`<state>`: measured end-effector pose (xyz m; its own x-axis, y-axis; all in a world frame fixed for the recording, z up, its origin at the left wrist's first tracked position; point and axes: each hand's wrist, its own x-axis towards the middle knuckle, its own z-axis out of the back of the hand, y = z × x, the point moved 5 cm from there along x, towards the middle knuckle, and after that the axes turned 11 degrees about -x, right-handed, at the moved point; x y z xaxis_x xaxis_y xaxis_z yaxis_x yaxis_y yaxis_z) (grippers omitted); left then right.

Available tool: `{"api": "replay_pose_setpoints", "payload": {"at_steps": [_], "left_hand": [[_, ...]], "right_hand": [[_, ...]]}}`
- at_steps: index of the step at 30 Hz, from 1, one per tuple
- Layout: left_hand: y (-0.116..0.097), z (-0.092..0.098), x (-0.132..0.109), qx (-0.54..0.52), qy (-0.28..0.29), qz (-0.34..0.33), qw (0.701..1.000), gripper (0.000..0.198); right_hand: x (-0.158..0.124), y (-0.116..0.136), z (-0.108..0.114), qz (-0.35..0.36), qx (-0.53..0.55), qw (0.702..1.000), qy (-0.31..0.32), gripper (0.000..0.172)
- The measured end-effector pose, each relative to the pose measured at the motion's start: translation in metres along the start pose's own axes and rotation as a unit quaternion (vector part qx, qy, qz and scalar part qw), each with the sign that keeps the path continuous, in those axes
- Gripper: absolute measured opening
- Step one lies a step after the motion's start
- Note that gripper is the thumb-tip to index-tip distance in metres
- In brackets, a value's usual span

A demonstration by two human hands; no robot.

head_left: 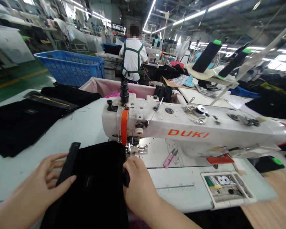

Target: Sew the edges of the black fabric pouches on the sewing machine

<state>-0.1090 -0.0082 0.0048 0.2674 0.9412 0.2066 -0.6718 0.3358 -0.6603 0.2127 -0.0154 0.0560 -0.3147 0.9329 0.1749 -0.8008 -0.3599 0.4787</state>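
A black fabric panel (100, 181) with a small label lies on the table of a white sewing machine (157, 121), its far right corner at the presser foot (134, 149). My left hand (52, 178) grips the panel's left side at a dark band, thumb on top and fingers beyond the edge. Close to the presser foot, my right hand (138, 181) pinches the panel's right edge between thumb and curled fingers. The needle itself cannot be made out.
Pink thread snips (171, 158) and a red-handled tool (220, 159) lie under the machine arm. A parts tray (228, 187) sits at right. Black pieces with a zipper (52, 100) lie at left. Behind stand a blue basket (71, 66) and a person (133, 58) facing away.
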Motion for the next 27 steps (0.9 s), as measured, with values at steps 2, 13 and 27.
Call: {"api": "replay_pose_setpoints", "payload": {"at_steps": [2,13,27], "left_hand": [[-0.008,0.006,0.015,-0.105,-0.034,0.121,0.986,0.058],[-0.114,-0.037,0.067,0.198,0.139,-0.212,0.947,0.078],[-0.145,-0.068,0.088,0.226,0.252,-0.343,0.876,0.032]], "right_hand": [[-0.013,0.009,-0.006,0.046,0.016,0.998,-0.032,0.033],[-0.048,0.021,-0.022,0.166,-0.074,0.983,0.006,0.027],[-0.045,0.011,-0.025,0.245,-0.115,0.958,-0.094,0.028]]}}
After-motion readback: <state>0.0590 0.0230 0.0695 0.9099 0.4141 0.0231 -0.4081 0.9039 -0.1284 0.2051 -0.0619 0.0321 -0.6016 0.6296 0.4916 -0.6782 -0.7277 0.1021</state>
